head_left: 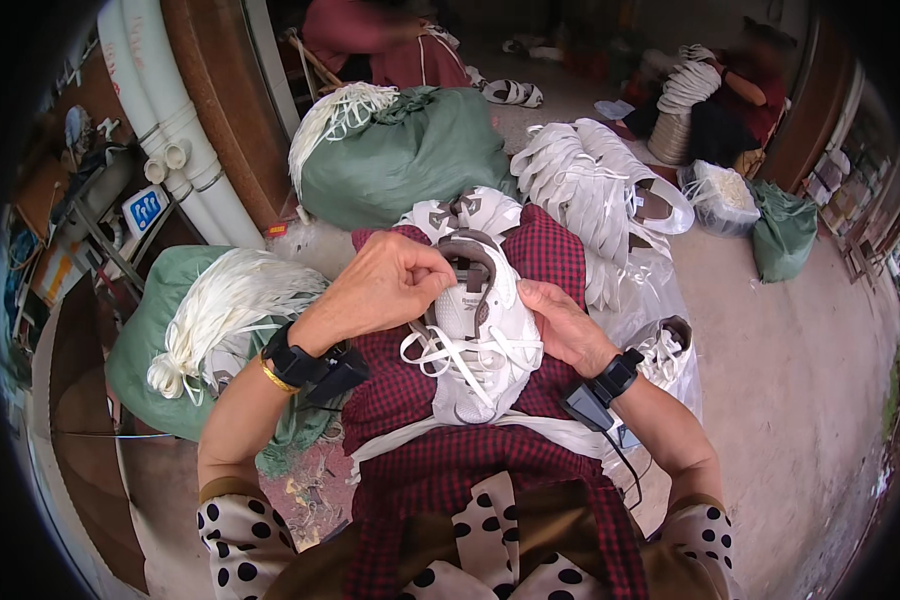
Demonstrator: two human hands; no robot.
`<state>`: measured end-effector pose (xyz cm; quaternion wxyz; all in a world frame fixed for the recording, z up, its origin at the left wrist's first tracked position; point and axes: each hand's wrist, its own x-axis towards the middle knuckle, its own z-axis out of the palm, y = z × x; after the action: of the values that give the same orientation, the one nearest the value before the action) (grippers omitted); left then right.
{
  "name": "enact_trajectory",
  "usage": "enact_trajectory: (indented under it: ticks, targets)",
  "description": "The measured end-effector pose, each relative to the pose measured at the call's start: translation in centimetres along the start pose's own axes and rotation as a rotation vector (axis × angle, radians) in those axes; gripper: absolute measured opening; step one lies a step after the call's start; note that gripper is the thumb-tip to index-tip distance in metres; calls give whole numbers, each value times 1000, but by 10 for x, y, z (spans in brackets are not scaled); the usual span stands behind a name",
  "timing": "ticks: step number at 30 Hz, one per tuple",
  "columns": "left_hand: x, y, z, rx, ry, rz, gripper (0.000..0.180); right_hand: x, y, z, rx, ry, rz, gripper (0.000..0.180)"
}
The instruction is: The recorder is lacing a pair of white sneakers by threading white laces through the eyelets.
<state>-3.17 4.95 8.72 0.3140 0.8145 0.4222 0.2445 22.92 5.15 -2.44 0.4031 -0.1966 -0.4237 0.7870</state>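
Observation:
A white sneaker [510, 318] with a dark lining lies on my lap, toe toward me. White shoelaces [457, 352] cross its front in loose loops. My left hand [385, 285] is closed in a pinch at the shoe's opening, beside the tongue [457, 312]; what its fingertips hold is hidden. My right hand [570, 325] grips the shoe's right side, thumb on the upper and other fingers partly hidden. Just beyond sits a second white shoe [490, 212]. Beneath is my red-and-black checked apron [410, 462].
Green sacks [425, 150] stand ahead and at left, topped with bundles of white laces [232, 312]. Stacked white shoe uppers [560, 175] lie ahead right, near a clear plastic bag [650, 290]. Farther back sit two people, one beside a stack of pale pieces [685, 95].

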Motion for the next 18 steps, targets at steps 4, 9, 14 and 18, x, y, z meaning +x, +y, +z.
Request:
enact_trajectory:
  ticks: [4,9,14,18]
  targets:
    - [0,-1,13,-232,-157,21,19,3,-1,-1,7,4,-16,38]
    - [6,10,17,-282,-429,-124,8,6,3,-5,10,-5,-1,38]
    - [4,5,21,-141,-211,17,7,4,7,-4,53,23,20,38]
    - [3,0,3,233,339,245,6,0,2,-1,56,-23,28,40]
